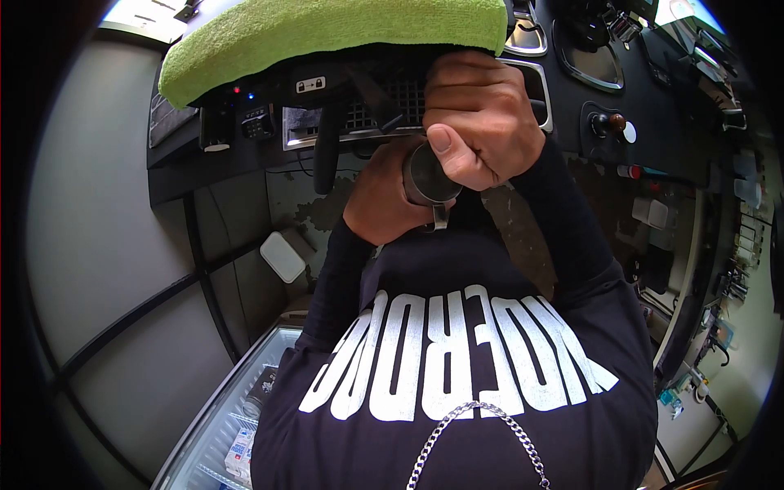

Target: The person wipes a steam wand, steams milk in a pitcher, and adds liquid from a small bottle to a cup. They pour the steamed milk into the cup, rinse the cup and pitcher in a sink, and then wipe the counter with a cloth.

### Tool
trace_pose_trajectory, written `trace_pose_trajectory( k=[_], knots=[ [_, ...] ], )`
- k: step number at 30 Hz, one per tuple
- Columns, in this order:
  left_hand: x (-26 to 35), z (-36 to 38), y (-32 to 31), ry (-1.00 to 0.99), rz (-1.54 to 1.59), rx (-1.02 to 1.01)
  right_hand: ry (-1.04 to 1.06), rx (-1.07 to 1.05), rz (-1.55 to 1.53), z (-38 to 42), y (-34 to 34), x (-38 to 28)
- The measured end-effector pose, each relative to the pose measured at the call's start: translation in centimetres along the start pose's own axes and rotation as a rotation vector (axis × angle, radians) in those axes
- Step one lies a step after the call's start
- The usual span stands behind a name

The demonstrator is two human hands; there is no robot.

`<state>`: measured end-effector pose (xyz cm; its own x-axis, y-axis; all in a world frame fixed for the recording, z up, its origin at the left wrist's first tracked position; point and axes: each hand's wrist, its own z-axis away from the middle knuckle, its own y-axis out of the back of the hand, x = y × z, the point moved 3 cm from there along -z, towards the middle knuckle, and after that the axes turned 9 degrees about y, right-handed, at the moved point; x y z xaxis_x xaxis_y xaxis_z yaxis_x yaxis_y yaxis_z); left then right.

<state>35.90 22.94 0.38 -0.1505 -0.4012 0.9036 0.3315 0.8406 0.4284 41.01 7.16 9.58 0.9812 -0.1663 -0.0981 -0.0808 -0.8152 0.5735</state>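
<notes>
My left hand (384,196) is wrapped round a metal milk pitcher (430,180), whose handle (441,216) points toward my body. Above and to the right of it, my right hand (482,114) is closed under the front of the espresso machine (327,69). Its fingers are curled and the thumb lies toward the pitcher; what they grip is hidden. A black portafilter handle (327,151) juts out from the machine left of my hands, over the drip tray grid (400,98).
A green towel (343,33) covers the machine's top. On the right of the counter are a tamper (608,124) and a metal-rimmed tray (588,65). A small keypad device (257,121) sits at the left. Lower left is a glass-topped fridge (220,408) with packages inside.
</notes>
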Motion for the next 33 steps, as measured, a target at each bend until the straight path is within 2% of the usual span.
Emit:
trace_pose_trajectory(
  k=[17,33],
  knots=[
    [-0.21,0.02,-0.11,0.032,-0.012,-0.019,-0.005,-0.018,0.016,-0.07,0.17,-0.06],
    [0.17,-0.02,0.04,-0.023,-0.005,-0.010,-0.011,-0.020,-0.004,-0.05,0.17,-0.07]
  ],
)
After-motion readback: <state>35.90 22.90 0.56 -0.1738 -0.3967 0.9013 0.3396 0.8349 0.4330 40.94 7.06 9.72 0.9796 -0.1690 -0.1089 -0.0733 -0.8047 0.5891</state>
